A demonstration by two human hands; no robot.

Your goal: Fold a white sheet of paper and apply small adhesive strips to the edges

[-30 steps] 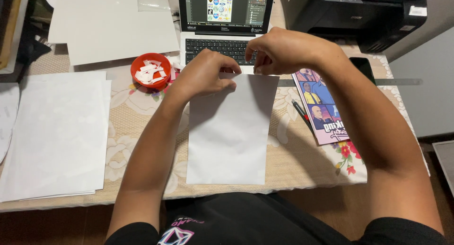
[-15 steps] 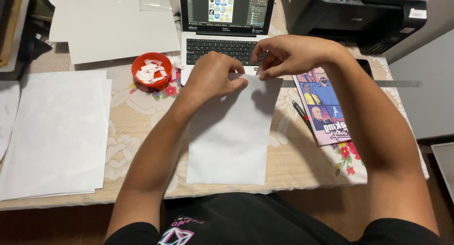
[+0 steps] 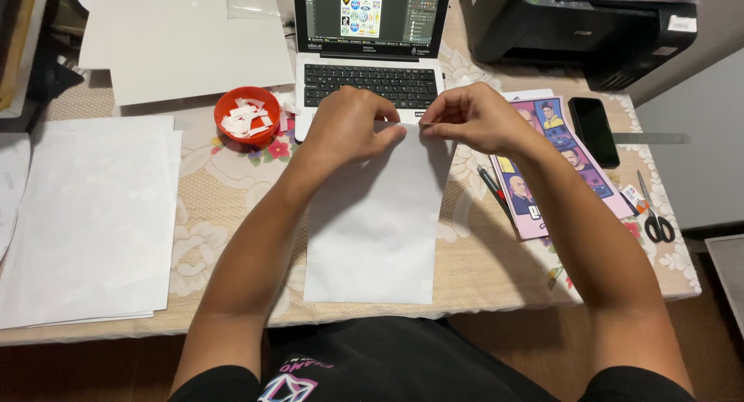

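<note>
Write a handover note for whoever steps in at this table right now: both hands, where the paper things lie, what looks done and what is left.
Left hand: pressed flat on the top edge of the white sheet, holding it down.
Right hand: fingertips pinching something small at that same top edge; too small to tell what.
The sheet lies lengthwise on the tablecloth, its top against the open laptop.
Red bowl of white paper scraps sits left of the laptop; stack of white sheets further left.
Printed picture strip, phone and scissors lie to the right.
Done: scraps already in the bowl.
Left: whatever is pinched at the top edge is not yet released.
</note>
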